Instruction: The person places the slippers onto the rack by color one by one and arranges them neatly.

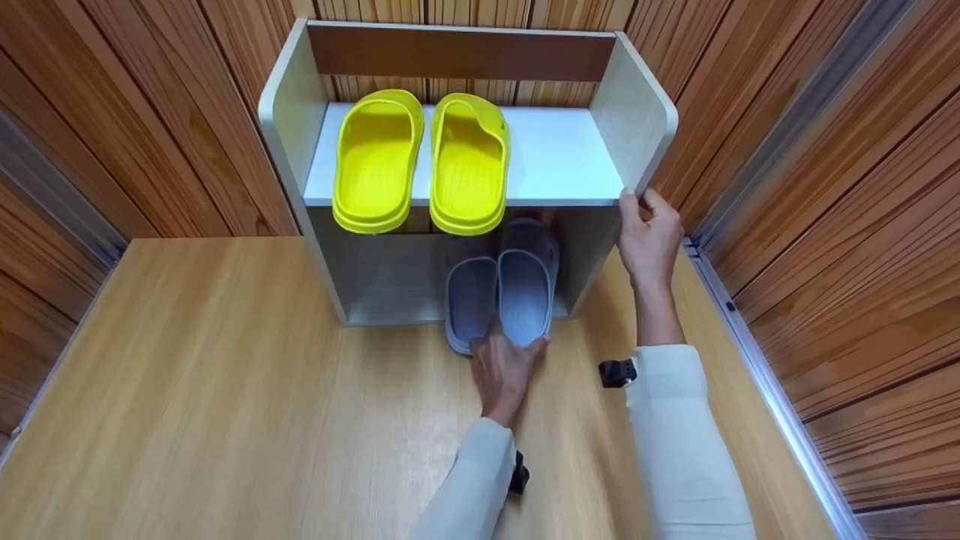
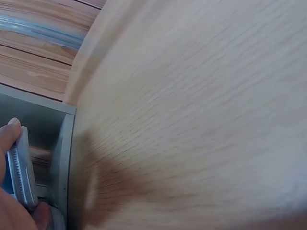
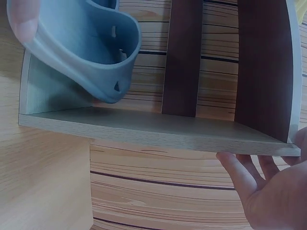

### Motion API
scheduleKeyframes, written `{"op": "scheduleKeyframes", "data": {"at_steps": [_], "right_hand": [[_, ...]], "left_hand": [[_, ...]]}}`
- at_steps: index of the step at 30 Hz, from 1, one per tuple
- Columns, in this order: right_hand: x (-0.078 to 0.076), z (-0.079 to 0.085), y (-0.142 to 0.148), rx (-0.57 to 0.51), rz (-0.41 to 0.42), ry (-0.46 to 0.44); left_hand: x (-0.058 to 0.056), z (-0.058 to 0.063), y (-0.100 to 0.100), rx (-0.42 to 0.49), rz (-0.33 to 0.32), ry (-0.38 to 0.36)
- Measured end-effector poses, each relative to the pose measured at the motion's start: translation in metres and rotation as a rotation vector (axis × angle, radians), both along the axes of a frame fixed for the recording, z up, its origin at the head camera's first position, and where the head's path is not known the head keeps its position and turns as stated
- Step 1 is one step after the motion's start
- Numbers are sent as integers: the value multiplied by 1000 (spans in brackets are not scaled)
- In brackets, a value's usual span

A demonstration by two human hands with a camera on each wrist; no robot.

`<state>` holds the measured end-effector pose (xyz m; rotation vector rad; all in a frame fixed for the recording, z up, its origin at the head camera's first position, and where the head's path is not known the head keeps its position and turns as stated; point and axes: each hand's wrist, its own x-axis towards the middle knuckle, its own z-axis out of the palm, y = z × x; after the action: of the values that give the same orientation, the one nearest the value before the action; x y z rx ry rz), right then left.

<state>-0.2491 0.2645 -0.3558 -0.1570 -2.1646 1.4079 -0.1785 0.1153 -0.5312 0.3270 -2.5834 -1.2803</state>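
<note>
A pair of grey clogs stands side by side on the right part of the rack's lower shelf, heels toward me and jutting past the front edge. My left hand grips the pair at the heels; in the left wrist view its fingers curl around a grey clog. The clog toes lie in shadow under the upper shelf. My right hand holds the front edge of the shoe rack's right side panel, at upper-shelf height. From the right wrist, fingers touch the outside of that panel.
Two yellow clogs sit on the left part of the upper shelf, heels overhanging its front. The rack stands on a light wood surface against a wood-plank wall. A metal rail runs along the right side.
</note>
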Motion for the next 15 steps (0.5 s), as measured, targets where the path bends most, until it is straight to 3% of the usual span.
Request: {"op": "scheduleKeyframes", "data": {"at_steps": [15], "right_hand": [[2, -1, -2, -5, 1, -7]], "left_hand": [[-4, -4, 12, -34, -7, 8]]}}
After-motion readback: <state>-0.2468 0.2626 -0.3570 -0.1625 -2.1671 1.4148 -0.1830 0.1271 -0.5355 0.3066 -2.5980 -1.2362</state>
